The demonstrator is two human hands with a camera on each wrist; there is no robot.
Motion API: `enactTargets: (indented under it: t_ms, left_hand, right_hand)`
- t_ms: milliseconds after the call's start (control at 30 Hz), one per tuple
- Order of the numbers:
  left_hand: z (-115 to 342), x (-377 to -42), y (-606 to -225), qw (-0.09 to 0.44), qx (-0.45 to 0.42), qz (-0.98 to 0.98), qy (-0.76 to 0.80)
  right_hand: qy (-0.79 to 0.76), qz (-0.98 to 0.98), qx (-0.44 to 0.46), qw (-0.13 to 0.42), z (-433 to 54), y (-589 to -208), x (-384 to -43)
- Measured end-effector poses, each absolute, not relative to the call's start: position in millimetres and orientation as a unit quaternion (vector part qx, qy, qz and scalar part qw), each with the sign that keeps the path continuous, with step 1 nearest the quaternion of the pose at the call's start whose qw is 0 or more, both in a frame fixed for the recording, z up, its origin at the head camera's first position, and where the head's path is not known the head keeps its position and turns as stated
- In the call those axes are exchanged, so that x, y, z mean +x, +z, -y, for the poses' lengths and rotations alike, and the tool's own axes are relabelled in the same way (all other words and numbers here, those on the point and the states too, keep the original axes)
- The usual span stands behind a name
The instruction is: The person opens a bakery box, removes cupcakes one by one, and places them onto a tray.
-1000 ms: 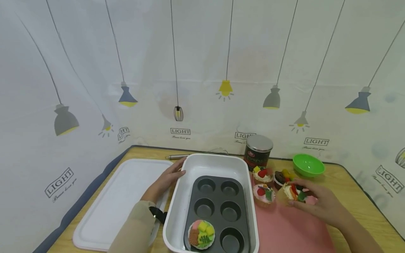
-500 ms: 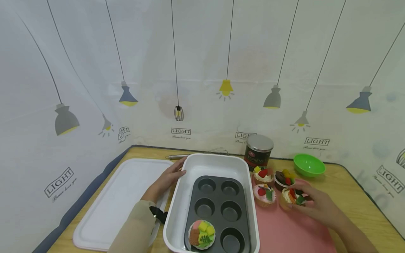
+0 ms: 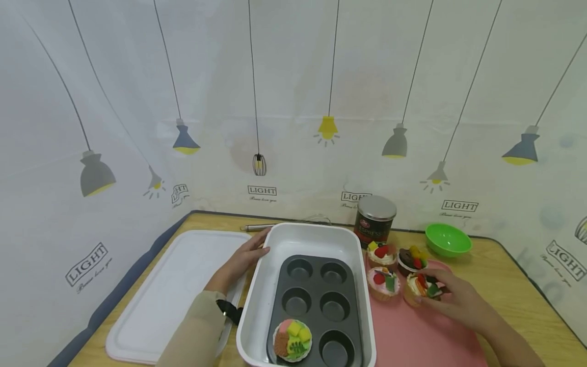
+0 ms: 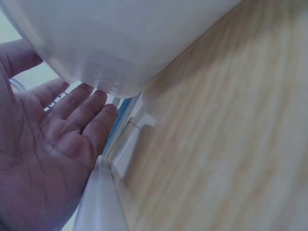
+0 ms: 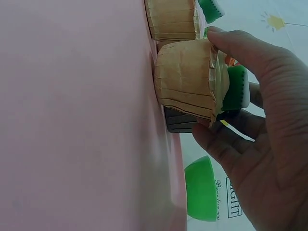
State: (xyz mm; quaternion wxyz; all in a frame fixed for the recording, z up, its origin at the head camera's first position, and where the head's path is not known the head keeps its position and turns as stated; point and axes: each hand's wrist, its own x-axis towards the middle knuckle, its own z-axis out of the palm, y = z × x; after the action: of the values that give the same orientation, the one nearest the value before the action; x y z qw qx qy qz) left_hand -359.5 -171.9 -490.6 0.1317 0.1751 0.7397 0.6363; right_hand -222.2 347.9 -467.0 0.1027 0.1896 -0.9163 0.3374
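My right hand (image 3: 463, 300) pinches the rim of a fruit-topped cupcake (image 3: 416, 290) between thumb and fingers. In the right wrist view, the tan paper case (image 5: 185, 74) stands low at the pink mat (image 5: 72, 115), beside another case. My left hand (image 3: 245, 260) rests against the left rim of a deep white tray (image 3: 316, 237), its thumb at the rim and its fingers loosely extended. In the left wrist view, the open palm (image 4: 45, 134) faces the tray's outer wall (image 4: 120, 43). A dark muffin tin (image 3: 316, 306) lies inside that tray, with one cupcake (image 3: 292, 340) in its lower left cup.
Three other cupcakes stand close by on the pink mat, including a pink-topped one (image 3: 383, 283). Behind them are an espresso tin (image 3: 375, 219) and a green bowl (image 3: 447, 239). A white lid-like board (image 3: 179, 290) lies left; a whisk (image 3: 259, 227) lies behind the tray.
The right hand has lowered the cupcake toward the pink mat, so it sits more upright in front of the chocolate one. The left hand and tray have stayed put.
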Motion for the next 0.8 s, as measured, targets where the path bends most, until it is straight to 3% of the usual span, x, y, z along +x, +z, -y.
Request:
enactTargets:
  t_ms: [633,800]
  left_hand:
    - [171,-360,-490,0.128,0.180,-0.740,0.636]
    - [172,-361,-492,0.129,0.182,-0.739,0.636]
  right_hand:
    - [0.256,0.922,0.220,0.187,-343,-457,-221]
    - [0.244,0.905,0.275,0.214,-308,-435,-214]
